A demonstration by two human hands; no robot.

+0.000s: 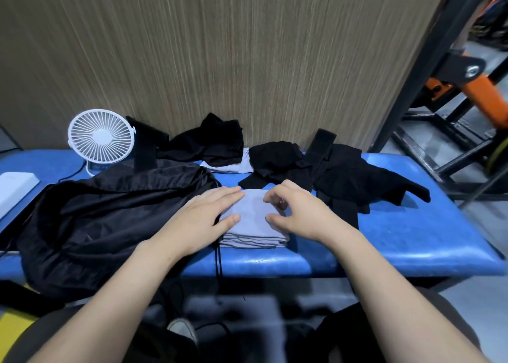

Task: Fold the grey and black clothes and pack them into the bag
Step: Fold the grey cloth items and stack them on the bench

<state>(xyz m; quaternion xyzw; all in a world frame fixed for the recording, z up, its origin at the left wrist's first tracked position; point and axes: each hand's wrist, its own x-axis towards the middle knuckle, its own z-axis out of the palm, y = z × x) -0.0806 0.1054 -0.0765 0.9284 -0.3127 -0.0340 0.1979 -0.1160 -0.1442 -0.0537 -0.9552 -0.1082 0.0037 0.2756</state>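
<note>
A folded grey garment (pixel 251 219) lies in a compact stack near the front edge of the blue padded bench (pixel 398 239). My left hand (pixel 203 217) rests flat on its left side, fingers spread. Over the stack's right side, my right hand (pixel 297 211) hovers or touches it with curled fingers and holds nothing. The black bag (pixel 104 219) lies slumped on the left of the bench, its drawstring (pixel 218 263) hanging over the front edge. Unfolded black clothes (pixel 338 176) lie behind and right of the stack. More black clothing (pixel 209 145) sits on another grey piece (pixel 233 167) at the back.
A small white desk fan (pixel 101 138) stands at the back left, with a white flat object (pixel 15 188) at the left edge. A wood-grain wall rises right behind the bench. Black and orange metal framework (pixel 467 93) stands to the right.
</note>
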